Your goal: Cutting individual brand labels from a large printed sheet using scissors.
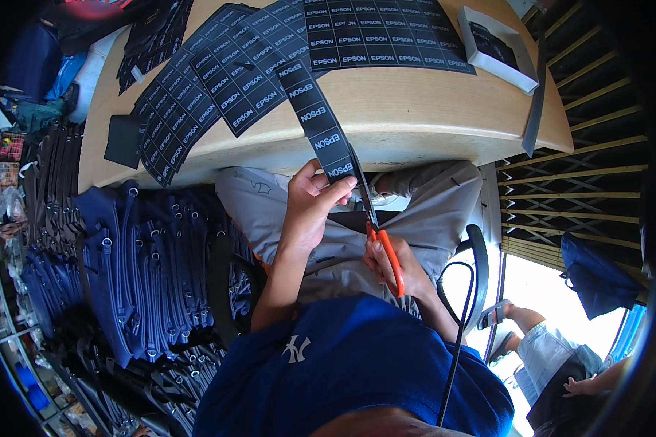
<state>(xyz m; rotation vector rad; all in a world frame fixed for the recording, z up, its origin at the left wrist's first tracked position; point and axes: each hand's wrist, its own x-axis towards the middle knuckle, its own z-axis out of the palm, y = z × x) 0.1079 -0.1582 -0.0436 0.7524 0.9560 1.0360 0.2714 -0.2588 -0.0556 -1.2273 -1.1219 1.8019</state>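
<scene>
My left hand [310, 207] pinches the near end of a long black label strip [315, 120] printed with pale lettering in boxes. The strip slants up from my fingers onto the table, over black printed sheets. In my right hand [410, 271] is a pair of scissors [395, 264] with orange handles, gripped low over my lap. Their dark blades point up and lie along the strip's right edge, close to my left thumb. Whether the blades are parted there is hard to see.
Black printed sheets [233, 80] overlap across the pale wooden table [408, 109]. A white open box [521, 69] holds dark pieces at the right. Dark blue straps with metal rings [153, 269] are stacked at my left. A folding gate [572, 167] and another person [550, 357] are at the right.
</scene>
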